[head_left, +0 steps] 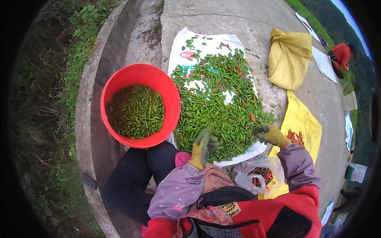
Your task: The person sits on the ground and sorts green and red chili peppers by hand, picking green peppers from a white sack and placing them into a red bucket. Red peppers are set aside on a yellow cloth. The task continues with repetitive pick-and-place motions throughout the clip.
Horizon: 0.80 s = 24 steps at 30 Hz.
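Note:
Green chili peppers (210, 123), with some red ones among them, lie spread over a white woven sack (180, 45). At the near edge of the pile my left hand (204, 146), in a yellow-green glove, hovers with its thumb apart from its loosely bent fingers, and I see nothing in it. My right hand (272, 135), gloved alike, is over the right edge of the pile. Its fingers curl together toward the thumb; what they hold, if anything, is too small to make out. A red bucket (172, 89) to the left holds more green chilies in its lower part.
A clear plastic bag (242, 176) with red chilies sits close to my lap. Red chilies (294, 137) lie on a yellow sack (303, 119) at the right, below a folded yellow sack (291, 55). A concrete curb (93, 79) borders weeds. Another person (341, 55) crouches far right.

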{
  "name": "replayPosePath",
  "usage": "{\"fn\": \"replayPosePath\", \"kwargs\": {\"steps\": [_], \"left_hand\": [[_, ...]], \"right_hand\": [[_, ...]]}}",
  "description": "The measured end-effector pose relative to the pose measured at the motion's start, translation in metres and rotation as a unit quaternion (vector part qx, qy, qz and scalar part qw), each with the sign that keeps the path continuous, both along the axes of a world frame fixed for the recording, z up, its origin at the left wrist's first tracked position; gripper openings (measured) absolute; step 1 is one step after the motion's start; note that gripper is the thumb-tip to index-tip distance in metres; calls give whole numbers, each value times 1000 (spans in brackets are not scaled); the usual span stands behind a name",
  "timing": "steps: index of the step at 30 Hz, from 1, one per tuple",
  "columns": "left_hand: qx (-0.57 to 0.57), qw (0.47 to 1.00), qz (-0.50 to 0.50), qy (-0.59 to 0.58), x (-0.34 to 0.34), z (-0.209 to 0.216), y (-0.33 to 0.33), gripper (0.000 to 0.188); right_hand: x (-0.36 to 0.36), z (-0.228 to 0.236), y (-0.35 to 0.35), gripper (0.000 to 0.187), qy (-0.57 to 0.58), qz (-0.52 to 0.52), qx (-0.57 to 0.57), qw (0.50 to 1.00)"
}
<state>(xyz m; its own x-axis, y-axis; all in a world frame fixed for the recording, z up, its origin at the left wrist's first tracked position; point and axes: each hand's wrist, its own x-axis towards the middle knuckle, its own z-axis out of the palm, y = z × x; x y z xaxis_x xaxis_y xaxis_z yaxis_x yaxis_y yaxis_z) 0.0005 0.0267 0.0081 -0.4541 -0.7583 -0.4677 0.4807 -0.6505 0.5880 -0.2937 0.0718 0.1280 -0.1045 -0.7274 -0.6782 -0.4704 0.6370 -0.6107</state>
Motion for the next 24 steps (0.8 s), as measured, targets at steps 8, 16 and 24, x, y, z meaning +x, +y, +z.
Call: {"fn": "replayPosePath", "kwargs": {"steps": [8,16,24], "left_hand": [[-39,995,-87,42,-4,1,-6,53],[27,989,-92,113,-3,-6,-14,44],[-9,985,-103,139,-4,-10,-17,48]], "right_hand": [[0,-5,-98,31,214,189,-252,925],[195,-128,-308,50,236,305,-465,797],[142,-112,-245,43,260,490,-304,775]]}}
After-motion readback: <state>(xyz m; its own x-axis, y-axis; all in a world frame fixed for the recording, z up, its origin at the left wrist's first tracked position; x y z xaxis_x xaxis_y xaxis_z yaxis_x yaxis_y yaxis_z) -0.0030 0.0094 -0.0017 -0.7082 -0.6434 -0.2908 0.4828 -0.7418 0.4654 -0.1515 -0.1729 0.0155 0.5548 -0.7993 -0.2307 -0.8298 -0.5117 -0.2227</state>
